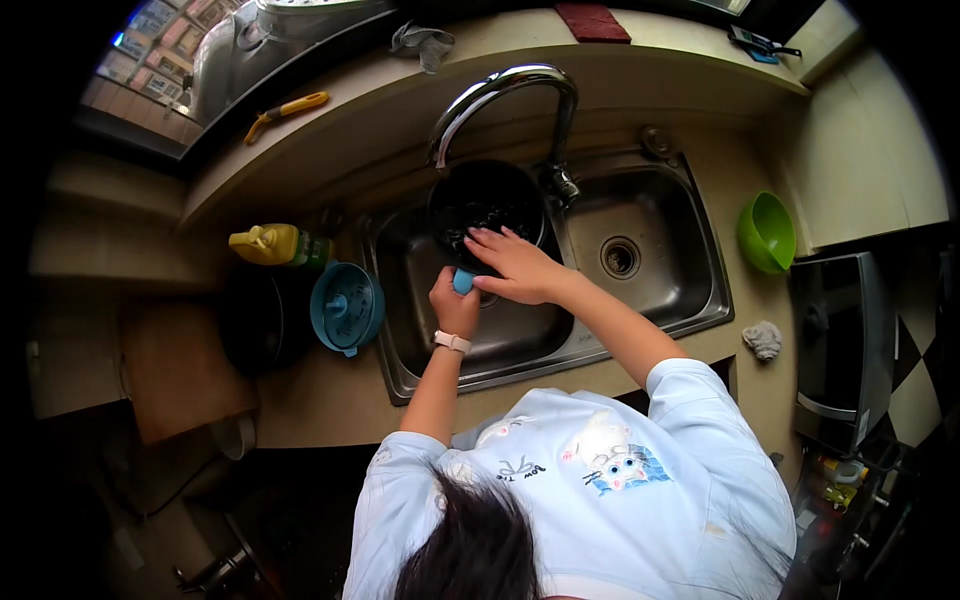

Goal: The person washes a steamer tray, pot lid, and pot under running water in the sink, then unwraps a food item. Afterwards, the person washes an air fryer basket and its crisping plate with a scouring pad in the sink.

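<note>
A dark round pot (485, 195) stands in the left basin of the steel double sink (650, 325), below the curved chrome faucet (520, 72). My left hand (455, 303) is wrapped round the pot's blue handle (463, 281), on the side near me. My right hand (515, 265) lies over the pot's near rim with its fingers spread and reaching inside. Something shiny, perhaps water, shows in the pot; what lies under my right palm is hidden.
Left of the sink are a blue strainer-like bowl (347, 308), a yellow bottle (270, 244) and a wooden board (180, 370). On the right are a green bowl (767, 233) and a crumpled cloth (763, 340). A yellow-handled tool (290, 107) lies on the ledge.
</note>
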`<state>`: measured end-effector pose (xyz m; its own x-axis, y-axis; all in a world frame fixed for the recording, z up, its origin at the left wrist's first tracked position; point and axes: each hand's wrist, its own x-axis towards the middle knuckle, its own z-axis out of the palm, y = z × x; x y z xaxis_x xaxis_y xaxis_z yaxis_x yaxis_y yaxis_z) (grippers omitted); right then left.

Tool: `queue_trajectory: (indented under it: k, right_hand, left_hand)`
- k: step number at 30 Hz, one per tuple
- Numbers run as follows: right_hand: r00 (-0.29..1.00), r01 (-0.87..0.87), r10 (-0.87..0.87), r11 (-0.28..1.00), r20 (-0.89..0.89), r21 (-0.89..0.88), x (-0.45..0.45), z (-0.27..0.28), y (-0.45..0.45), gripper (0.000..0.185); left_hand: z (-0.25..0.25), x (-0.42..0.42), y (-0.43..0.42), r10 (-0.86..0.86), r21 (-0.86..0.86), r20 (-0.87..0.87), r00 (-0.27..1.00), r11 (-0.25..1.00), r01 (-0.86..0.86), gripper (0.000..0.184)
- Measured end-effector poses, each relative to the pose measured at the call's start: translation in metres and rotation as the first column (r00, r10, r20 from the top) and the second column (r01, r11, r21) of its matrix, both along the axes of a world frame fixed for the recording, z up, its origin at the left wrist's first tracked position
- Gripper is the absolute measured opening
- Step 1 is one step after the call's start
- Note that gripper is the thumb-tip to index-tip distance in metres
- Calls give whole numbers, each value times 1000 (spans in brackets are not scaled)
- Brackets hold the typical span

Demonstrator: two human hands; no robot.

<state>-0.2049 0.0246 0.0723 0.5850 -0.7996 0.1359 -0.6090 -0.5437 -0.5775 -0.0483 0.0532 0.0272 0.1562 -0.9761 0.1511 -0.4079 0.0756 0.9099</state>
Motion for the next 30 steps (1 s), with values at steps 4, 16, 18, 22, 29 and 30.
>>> queue_trajectory:
  k: [4,16,18,22,29,30]
  right_hand:
    - [991,-44,49,998,-121,47,9,9,-20,75]
    - [496,831,-865,444,-82,335,-77,-50,-36,29]
    - [499,821,-863,439,-83,365,-74,-55,-40,29]
    - [429,786,-903,389,30,480,-73,-57,-46,28]
    - [347,535,-881,468,322,704,-74,-70,-56,28]
    - [357,528,-882,463,308,712,-77,-70,-55,29]
  left_hand:
    - [-9,-1,-3,38,-227,196,980,974,7,21]
    - [2,31,-28,57,292,-293,954,956,33,6]
    - [13,29,-25,14,345,-277,961,935,86,6]
    - [15,35,-34,-19,473,-287,958,867,159,8]
    - [12,57,-56,410,851,-494,767,407,331,11]
    - [13,57,-49,530,860,-504,682,385,335,12]
